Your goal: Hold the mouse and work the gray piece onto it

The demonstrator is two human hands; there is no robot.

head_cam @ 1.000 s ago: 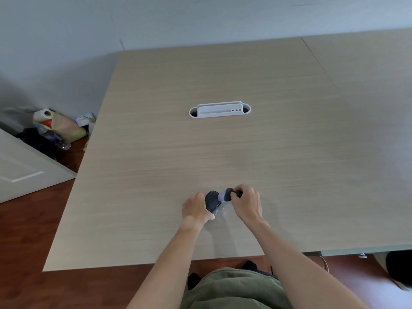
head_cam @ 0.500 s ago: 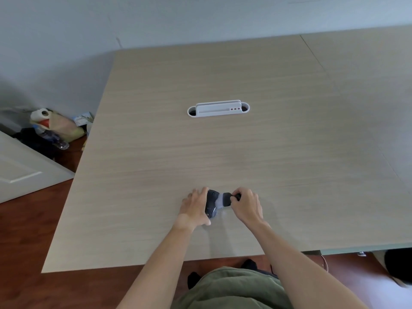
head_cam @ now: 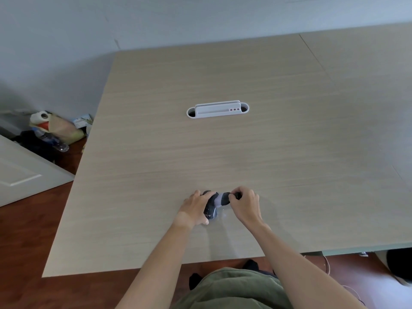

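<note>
Lying near the front edge of the surface (head_cam: 223,152), a dark sock (head_cam: 213,205) with a pale band is held between both hands. The left hand (head_cam: 195,209) rests on its rolled end with fingers fairly straight over it, while the right hand (head_cam: 244,206) pinches the other end with curled fingers. Well apart, toward the middle, sits a white plastic holder (head_cam: 217,109). A bag (head_cam: 60,128), a paper roll (head_cam: 40,117) and a bottle (head_cam: 53,140) lie on the floor at left.
</note>
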